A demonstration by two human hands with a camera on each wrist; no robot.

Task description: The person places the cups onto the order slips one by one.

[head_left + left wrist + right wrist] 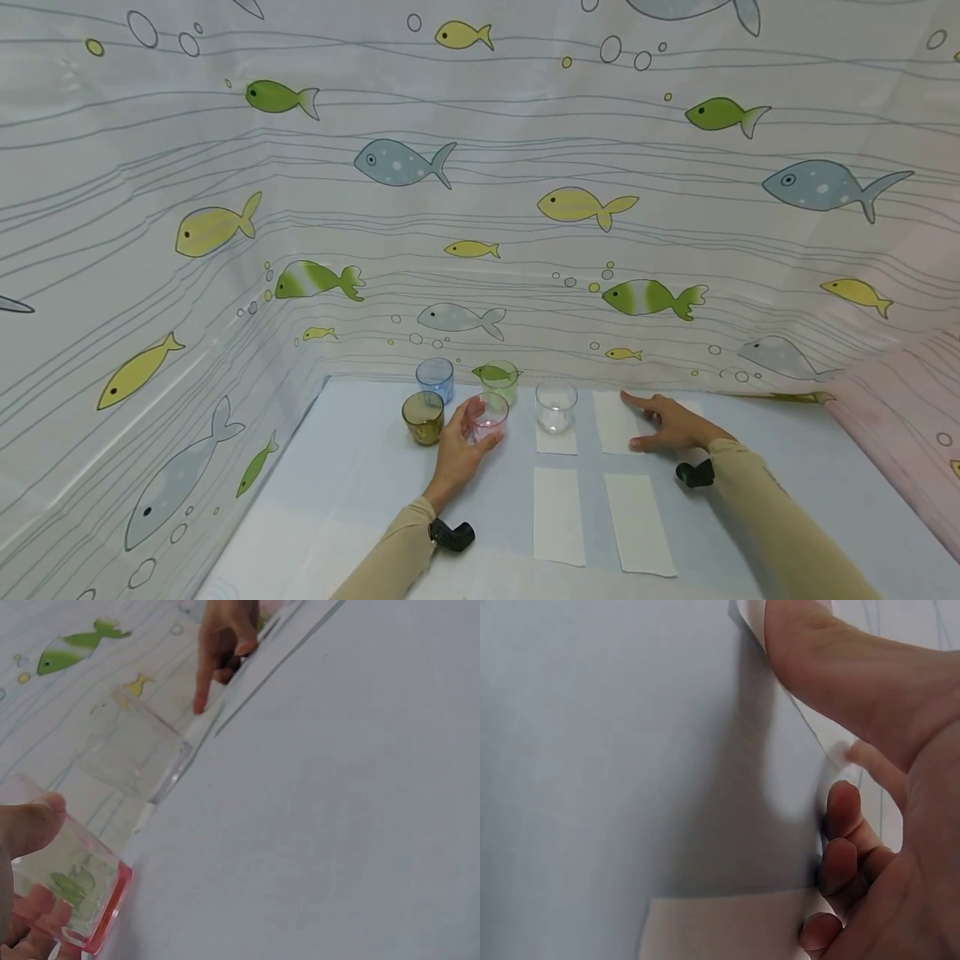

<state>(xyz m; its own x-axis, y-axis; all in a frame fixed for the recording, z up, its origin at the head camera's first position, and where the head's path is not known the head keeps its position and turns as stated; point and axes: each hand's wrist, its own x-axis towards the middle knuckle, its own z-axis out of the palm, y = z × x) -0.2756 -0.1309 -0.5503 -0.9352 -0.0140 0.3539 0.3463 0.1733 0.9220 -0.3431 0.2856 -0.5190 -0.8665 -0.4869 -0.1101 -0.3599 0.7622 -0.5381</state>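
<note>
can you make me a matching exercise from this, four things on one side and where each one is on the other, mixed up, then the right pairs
Column one
1. pink glass
2. clear glass
3. brown glass
4. right hand

Column two
A. in front of the blue glass
B. at another paper strip, holding no glass
C. in the left hand
D. standing on a paper strip

Right pairs: 1-C, 2-D, 3-A, 4-B
</note>
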